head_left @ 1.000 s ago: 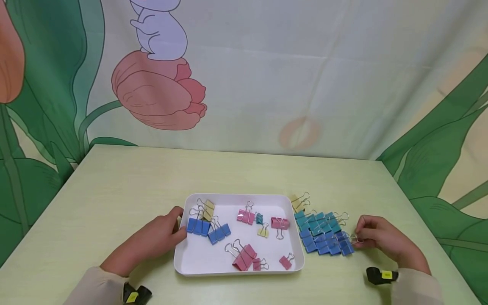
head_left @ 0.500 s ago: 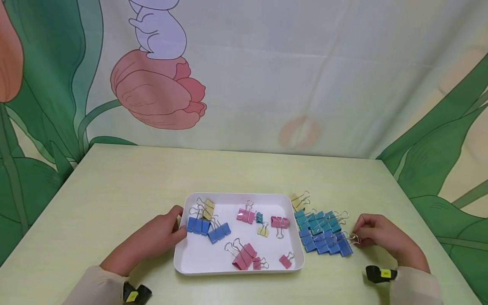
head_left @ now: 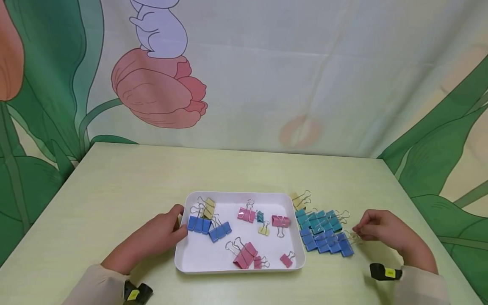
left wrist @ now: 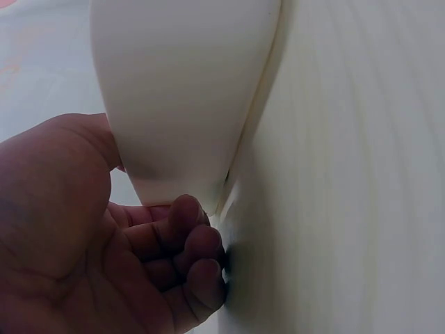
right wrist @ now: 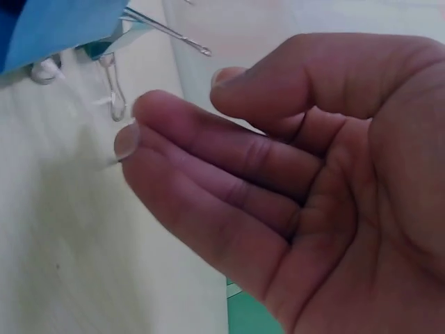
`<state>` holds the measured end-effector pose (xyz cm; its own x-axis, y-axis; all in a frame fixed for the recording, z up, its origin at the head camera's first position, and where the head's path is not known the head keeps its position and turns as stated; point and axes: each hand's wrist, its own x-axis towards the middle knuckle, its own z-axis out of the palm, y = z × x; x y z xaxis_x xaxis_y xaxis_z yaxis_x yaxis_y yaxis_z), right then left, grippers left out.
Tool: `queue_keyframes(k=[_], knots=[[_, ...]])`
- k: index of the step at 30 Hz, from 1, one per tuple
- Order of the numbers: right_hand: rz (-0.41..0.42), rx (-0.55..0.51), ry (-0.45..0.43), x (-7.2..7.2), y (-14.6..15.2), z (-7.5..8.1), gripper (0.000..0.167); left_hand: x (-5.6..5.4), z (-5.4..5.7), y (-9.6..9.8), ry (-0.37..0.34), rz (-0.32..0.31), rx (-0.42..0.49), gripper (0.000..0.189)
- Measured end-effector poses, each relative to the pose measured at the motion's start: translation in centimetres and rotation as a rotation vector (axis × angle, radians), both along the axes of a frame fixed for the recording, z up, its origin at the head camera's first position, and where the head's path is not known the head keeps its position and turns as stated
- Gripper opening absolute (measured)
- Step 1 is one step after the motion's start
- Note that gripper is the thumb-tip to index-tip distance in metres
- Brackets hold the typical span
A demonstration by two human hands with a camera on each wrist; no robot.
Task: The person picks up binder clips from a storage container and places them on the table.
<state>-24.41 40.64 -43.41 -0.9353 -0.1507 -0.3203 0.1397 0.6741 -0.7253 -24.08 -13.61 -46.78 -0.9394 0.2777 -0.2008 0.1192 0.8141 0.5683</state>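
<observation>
My left hand (head_left: 165, 228) grips the left wall of a white tray (head_left: 203, 259). In the left wrist view its thumb lies over the tray's side (left wrist: 184, 97) and the other fingers curl by the lower edge. My right hand (head_left: 386, 233) is just right of a blue binder clip (head_left: 345, 245), the end one of an overlapping blue row. Seen from the right wrist, its fingers (right wrist: 208, 188) are loosely extended with nothing between them and the thumb, and the wire handles of the clip (right wrist: 66, 31) are beyond the fingertips.
Inside the tray lie a large pink clip (head_left: 245, 255), blue clips (head_left: 220, 231), a yellow clip (head_left: 209, 207) and several smaller ones. Outside its right wall, teal clips (head_left: 319, 221) overlap in a row behind the blue ones, with yellow clips (head_left: 298, 200) farther back. A printed curtain (head_left: 248, 84) hangs behind the table.
My right hand has let go of the end blue clip's handles and drawn slightly right and back. That clip shifted a little to the left earlier. The left hand stays on the tray.
</observation>
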Motion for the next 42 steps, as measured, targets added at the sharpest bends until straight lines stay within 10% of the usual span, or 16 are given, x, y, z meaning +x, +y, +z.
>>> queue_keyframes(k=[21, 34, 42], knots=[[0.008, 0.09, 0.063, 0.5, -0.9, 1.7, 0.009, 0.1, 0.0, -0.1, 0.006, -0.007, 0.001, 0.045], [-0.005, 0.209, 0.375, 1.1, -2.9, 2.8, 0.007, 0.0, 0.1, -0.1, 0.003, -0.01, 0.001, 0.045], [-0.035, 0.068, 0.511, 1.2, -5.8, 2.8, 0.007, 0.2, 0.2, -0.1, 0.014, -0.01, 0.015, 0.044]])
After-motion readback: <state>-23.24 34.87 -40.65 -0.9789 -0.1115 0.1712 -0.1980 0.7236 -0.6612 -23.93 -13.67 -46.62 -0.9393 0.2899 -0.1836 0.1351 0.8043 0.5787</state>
